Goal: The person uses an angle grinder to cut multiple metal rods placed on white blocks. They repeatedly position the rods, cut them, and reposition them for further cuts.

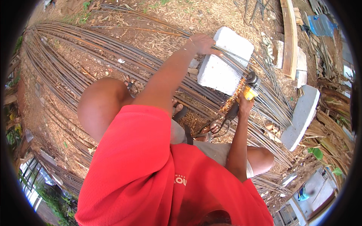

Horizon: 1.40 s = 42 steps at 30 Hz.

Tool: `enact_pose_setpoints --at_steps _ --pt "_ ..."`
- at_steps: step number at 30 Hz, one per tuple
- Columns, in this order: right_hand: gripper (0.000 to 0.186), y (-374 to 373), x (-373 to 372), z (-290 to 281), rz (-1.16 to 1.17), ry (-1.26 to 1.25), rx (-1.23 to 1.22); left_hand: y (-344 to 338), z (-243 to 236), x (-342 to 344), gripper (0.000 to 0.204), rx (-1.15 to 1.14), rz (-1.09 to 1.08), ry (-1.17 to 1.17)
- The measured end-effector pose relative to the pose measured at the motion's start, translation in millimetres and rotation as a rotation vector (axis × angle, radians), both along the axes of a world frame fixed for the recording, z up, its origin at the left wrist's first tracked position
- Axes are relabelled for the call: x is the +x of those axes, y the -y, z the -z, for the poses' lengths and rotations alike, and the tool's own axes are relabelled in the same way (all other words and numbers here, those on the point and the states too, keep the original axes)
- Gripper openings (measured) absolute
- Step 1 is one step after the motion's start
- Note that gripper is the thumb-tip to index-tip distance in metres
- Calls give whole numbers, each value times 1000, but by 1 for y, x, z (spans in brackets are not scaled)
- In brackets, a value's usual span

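My right hand (245, 106) is closed around a yellow and black angle grinder (250, 91), whose head meets several thin steel rods (235, 64). Orange sparks (230, 101) spray from the contact back toward my feet. The rods lie across a white block (222, 77). At the block's left side, my left hand (203, 44) grips the same rods, with its fingers partly hidden. A dark cord (225, 122) hangs from the grinder's back end, near my sandalled foot (215, 126).
Long bundles of rusty steel rods (113, 45) run across the ground beneath and around me. A grey slab (301, 118) stands by the rod ends at right. A wooden plank (289, 37) and a blue plastic bottle (321, 25) lie at the far right. Straw-like litter covers the soil.
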State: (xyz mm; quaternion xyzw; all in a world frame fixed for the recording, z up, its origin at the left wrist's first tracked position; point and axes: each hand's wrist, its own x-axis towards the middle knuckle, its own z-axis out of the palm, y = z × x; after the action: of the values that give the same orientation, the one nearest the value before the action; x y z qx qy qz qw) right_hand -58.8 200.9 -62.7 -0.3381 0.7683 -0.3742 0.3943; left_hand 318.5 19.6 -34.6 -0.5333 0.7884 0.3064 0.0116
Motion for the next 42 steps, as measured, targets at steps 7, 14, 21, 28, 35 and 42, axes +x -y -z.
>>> enact_pose_setpoints --at_steps 7,14,21,28,35,42 --pt "46 -5 8 -10 -7 122 -29 2 7 -4 100 -49 -5 -24" --pt "44 -3 6 -6 -43 47 -42 3 4 -4 102 14 -8 12" --pt "40 -5 7 -9 -29 120 -64 2 10 -4 101 -15 -21 -8" --pt "39 -1 4 -2 -14 22 -18 3 4 -4 101 22 -8 21" --pt "39 0 10 -10 -21 21 -30 2 -2 -5 101 25 -10 37" --pt "41 -9 6 -15 -3 87 -16 -10 -3 -6 100 -3 -31 -11"
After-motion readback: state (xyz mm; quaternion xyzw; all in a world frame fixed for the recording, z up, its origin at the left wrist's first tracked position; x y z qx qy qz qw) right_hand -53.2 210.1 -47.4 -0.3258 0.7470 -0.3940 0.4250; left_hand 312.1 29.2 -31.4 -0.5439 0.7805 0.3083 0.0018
